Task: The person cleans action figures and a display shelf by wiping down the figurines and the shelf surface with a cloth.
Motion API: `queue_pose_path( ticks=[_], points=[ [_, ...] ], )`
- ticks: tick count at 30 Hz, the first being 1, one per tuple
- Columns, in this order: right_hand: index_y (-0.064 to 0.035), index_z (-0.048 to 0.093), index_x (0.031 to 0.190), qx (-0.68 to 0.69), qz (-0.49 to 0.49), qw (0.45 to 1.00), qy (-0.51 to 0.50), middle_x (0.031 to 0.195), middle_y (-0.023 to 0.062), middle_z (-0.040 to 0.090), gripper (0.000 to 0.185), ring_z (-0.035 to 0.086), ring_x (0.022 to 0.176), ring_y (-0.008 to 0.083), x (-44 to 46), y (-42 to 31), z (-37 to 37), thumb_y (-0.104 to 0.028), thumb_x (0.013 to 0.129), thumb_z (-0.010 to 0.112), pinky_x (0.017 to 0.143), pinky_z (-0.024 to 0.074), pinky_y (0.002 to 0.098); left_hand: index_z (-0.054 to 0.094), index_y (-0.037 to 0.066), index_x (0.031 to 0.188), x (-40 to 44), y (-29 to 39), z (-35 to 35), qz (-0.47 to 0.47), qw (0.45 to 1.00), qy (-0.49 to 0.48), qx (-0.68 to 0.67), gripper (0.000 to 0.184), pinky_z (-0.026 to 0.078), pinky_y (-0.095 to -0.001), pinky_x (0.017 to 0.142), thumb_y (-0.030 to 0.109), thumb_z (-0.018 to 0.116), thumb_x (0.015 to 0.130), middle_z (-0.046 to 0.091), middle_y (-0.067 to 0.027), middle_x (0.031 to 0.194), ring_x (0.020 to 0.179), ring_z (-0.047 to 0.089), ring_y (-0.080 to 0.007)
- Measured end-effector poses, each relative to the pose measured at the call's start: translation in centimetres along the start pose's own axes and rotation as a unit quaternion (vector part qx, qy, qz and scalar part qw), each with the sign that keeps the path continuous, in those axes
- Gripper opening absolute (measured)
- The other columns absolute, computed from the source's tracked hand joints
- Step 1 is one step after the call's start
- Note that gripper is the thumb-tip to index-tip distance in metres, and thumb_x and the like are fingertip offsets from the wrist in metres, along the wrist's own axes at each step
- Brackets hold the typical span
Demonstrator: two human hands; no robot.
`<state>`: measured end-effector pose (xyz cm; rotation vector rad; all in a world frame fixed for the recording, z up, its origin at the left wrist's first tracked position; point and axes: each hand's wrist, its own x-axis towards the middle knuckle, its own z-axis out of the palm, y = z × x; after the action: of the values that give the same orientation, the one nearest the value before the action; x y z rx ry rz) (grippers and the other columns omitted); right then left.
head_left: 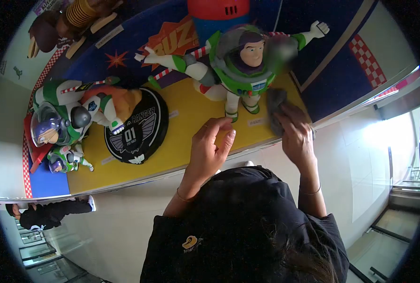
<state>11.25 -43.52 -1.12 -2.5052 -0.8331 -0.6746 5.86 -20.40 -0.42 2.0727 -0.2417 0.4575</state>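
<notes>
A large space ranger toy figure point(247, 85) in white, green and purple stands on the yellow shelf point(177, 160) with its arms spread. My right hand point(296, 134) is closed on a grey cloth point(277, 106), pressed to the shelf beside the figure's feet. My left hand point(209, 147) is close in front of the figure's near foot, thumb apart from the bent fingers, with nothing visible between them. Whether its fingertips touch the foot is unclear. Between the feet and the cloth lies a small white label point(255, 123).
Left on the shelf are a round black "Ranger 01" base point(139, 129), another large space ranger figure point(61, 118) and a smaller one point(66, 159). A brown toy with a coil point(78, 19) sits at upper left. A person in black point(54, 213) is beyond the shelf's front edge.
</notes>
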Motion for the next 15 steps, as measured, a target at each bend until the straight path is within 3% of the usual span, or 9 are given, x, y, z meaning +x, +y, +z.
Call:
queue_pose_path(
  ticks=[7,12,15],
  points=[
    [-0.0028,0.067,0.095,0.155,-0.072,0.985,-0.004,0.108,0.0118,0.063,0.023,0.059,0.097,0.0280,-0.6,-4.2,0.1,-0.005,0.073,0.060,0.083,0.0492,0.0373,0.061,0.000,0.104,0.0,-0.1,0.0,-0.001,1.000,-0.001,0.013,0.020,0.047,-0.0300,0.067,0.012,0.062,0.087,0.065,-0.0072,0.084,0.072,0.059,-0.0191],
    [0.0005,0.065,0.098,0.228,-0.132,0.964,-0.050,0.109,0.0133,0.062,0.025,0.058,0.096,0.0285,0.5,-6.4,1.2,-0.003,0.074,0.059,0.084,0.0495,0.0379,0.057,-0.001,0.111,-0.7,-0.1,-0.3,0.007,1.000,-0.010,-0.023,0.026,0.047,-0.0322,0.071,0.013,0.059,0.088,0.063,-0.0122,0.096,0.080,0.059,-0.0218],
    [0.0029,0.063,0.104,0.323,-0.085,0.938,-0.095,0.113,0.0156,0.061,0.032,0.058,0.099,0.0304,1.5,-7.2,1.4,-0.002,0.073,0.060,0.086,0.0491,0.0379,0.052,0.000,0.118,-1.5,-0.6,0.1,0.100,0.984,0.136,-0.054,0.032,0.047,-0.0342,0.074,0.013,0.057,0.089,0.059,-0.0164,0.107,0.088,0.057,-0.0250]
  ],
)
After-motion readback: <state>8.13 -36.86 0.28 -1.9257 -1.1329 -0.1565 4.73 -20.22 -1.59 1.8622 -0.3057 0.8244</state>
